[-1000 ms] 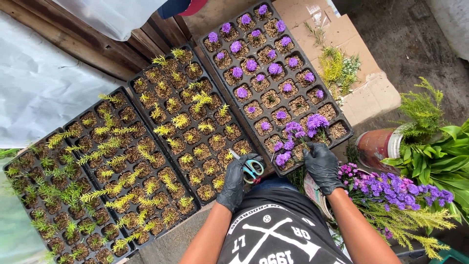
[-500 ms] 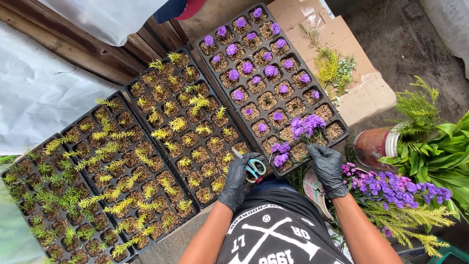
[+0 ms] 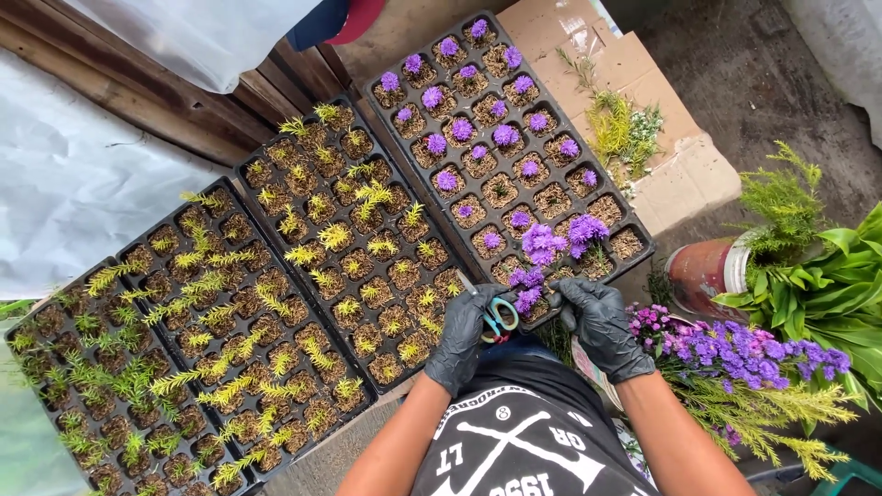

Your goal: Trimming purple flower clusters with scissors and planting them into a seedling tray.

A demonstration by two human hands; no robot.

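Gloved hands sit close together — left hand (image 3: pixel 467 335) gripping scissors (image 3: pixel 499 317), right hand (image 3: pixel 602 323) pinching purple flower stems (image 3: pixel 542 248) just above.

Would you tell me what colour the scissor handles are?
Teal, best seen in the head view: the scissors sit in the gloved left hand.

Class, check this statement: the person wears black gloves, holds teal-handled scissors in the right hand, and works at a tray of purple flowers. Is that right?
Not quite. The head view shows the scissors in the left hand, not the right hand. The black gloves and the tray of purple flowers are as stated.
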